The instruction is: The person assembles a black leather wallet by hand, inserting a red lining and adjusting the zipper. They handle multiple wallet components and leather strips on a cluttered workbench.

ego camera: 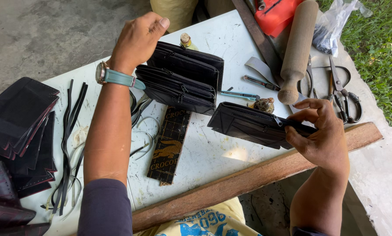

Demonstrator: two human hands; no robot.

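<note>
My right hand [320, 137] grips one end of a black zip wallet [248, 124] and holds it just above the white table [213, 153], thumb near the zip pull. My left hand [137, 39], with a teal-strapped watch on the wrist, is raised over the far left edge of a stack of black zip wallets [183, 78]. Its fingers are curled and hold nothing; I cannot tell whether they touch the stack.
Black leather pieces [19, 126] and thin strips [69, 144] lie left. A dark embossed strip [169, 146] rests mid-table, a wooden batten [248, 177] along the near edge. A wooden mallet [297, 48], scissors [342, 89], a craft knife [242, 95] and a small bottle [186, 40] are at the back.
</note>
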